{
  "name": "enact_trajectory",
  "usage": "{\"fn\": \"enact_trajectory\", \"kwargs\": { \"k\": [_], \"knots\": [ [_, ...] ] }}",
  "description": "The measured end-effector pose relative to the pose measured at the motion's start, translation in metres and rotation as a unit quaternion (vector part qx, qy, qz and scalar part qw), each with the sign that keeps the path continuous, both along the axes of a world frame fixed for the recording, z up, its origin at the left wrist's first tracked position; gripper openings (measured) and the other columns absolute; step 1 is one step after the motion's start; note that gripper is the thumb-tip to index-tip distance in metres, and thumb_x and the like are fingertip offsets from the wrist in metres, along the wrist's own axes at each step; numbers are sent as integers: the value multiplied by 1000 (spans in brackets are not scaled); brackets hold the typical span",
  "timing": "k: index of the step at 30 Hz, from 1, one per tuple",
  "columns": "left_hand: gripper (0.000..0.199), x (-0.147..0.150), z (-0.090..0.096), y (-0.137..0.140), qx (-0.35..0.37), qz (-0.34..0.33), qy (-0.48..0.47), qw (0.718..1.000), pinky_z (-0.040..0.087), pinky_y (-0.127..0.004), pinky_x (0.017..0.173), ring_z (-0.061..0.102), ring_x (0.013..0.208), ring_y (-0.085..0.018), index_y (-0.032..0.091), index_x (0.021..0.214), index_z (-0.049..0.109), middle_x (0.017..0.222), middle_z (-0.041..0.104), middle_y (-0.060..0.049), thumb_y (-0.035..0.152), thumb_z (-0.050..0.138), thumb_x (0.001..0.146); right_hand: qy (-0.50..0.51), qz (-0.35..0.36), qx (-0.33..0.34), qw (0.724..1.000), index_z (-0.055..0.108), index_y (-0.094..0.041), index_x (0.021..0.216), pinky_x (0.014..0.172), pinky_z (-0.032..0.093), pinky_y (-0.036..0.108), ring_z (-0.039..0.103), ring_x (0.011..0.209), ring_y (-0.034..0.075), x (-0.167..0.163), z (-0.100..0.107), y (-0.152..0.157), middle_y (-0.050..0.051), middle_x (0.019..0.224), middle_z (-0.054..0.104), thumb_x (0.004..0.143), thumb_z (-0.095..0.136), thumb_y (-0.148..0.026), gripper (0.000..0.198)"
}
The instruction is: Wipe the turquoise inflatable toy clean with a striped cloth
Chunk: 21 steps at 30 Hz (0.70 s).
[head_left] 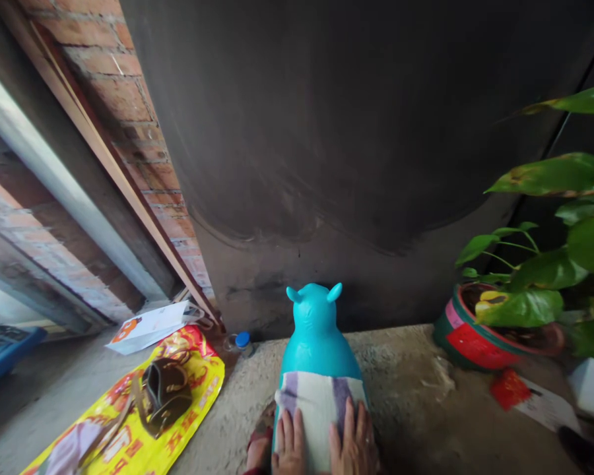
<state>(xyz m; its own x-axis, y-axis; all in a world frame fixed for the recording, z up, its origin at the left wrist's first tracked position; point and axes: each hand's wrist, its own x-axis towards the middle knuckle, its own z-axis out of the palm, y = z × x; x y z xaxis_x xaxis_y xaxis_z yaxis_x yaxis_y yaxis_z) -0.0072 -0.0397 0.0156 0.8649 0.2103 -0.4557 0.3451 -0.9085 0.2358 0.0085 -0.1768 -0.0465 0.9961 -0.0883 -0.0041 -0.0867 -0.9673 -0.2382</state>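
Observation:
A turquoise animal-shaped toy [318,340] with two small ears or horns stands before me, facing the dark panel. Across its back lies a white cloth [317,399] with purple stripes. My left hand [290,443] lies flat on the cloth's left part, fingers pointing away from me. On the right part rests my right hand [352,441], also flat, its fingers slightly spread. Neither hand grips anything. Just left of the toy a bit of skin and a dark red edge show; I cannot tell what they belong to.
A large dark panel [327,145] closes off the front. Right stands a potted plant in a green and red pot [490,343]. On the left a yellow printed sheet [198,389] bears a brown bag [171,396]. Nearby are a white paper bag [153,326] and a blue-capped jar [243,341].

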Motion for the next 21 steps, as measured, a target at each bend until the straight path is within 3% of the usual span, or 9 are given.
{"fn": "enact_trajectory", "kwargs": {
  "k": [3, 6, 12, 17, 21],
  "knots": [
    [96, 13, 11, -8, 24, 0, 10, 1000, 36, -57, 108, 8, 147, -35, 11, 147, 11, 159, 4, -18, 48, 58, 73, 49, 7, 11, 999, 23, -11, 150, 101, 41, 55, 25, 141, 36, 30, 29, 2, 19, 155, 23, 95, 22, -52, 68],
    [98, 39, 21, -16, 27, 14, -7, 1000, 31, -61, 110, 5, 148, -36, 14, 148, 8, 160, 1, -17, 42, 61, 71, 57, 13, 48, 997, 21, -13, 150, 102, 38, 56, 18, 144, 33, 70, 45, 1, 16, 158, 16, 96, 18, -48, 64],
    [90, 92, 20, -25, 46, 33, -46, 997, 29, -64, 110, 2, 148, -34, 19, 148, 8, 161, 6, -16, 33, 60, 77, 34, 35, 81, 996, 21, -16, 150, 104, 39, 52, 22, 143, 28, 144, 30, -3, 11, 158, 20, 96, 17, -50, 64],
    [90, 94, 29, -26, 38, 26, -60, 997, 28, -64, 111, 0, 148, -35, 18, 149, 6, 161, 4, -16, 36, 59, 78, -14, 50, 83, 995, 25, -12, 149, 102, 43, 48, 32, 139, 29, 148, 13, -6, 15, 154, 29, 97, 16, -49, 65],
    [91, 83, 48, -23, 34, 6, -20, 999, 28, -59, 112, -2, 148, -33, 19, 149, 3, 161, -1, -14, 37, 57, 78, -74, 78, 65, 992, 50, -20, 136, 106, 40, 45, 38, 136, 28, 118, 5, -13, 10, 146, 44, 97, 25, -41, 51]
  ]
}}
